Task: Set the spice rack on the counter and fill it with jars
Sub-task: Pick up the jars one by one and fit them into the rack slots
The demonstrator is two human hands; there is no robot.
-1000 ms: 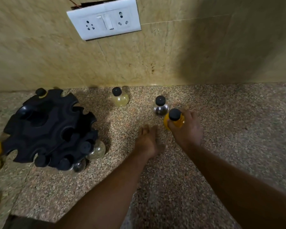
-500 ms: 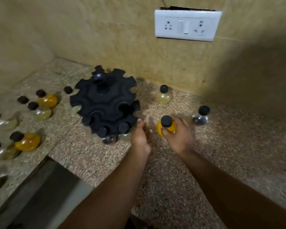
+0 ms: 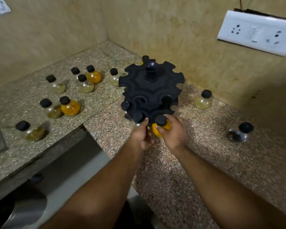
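Observation:
A black two-tier spice rack (image 3: pixel 149 90) with notched edges stands on the granite counter (image 3: pixel 196 162) near the back wall. My right hand (image 3: pixel 175 134) grips a black-capped jar of orange powder (image 3: pixel 161 126) and holds it against the rack's front lower edge. My left hand (image 3: pixel 141 136) is beside it, fingertips touching the rack's lower tier and the jar. Two black-capped jars (image 3: pixel 138 117) sit in the lower front notches to the left.
Several loose jars stand on the counter left of the rack, among them an orange one (image 3: pixel 70 106). A pale jar (image 3: pixel 202 100) and a dark jar (image 3: pixel 239 132) stand at the right. A white socket plate (image 3: pixel 256 33) is on the wall. A counter cut-out (image 3: pixel 56 171) opens below left.
My right hand has carried the orange jar left to the rack's front edge. My left hand moved up against the rack. The view has swung left, showing more loose jars.

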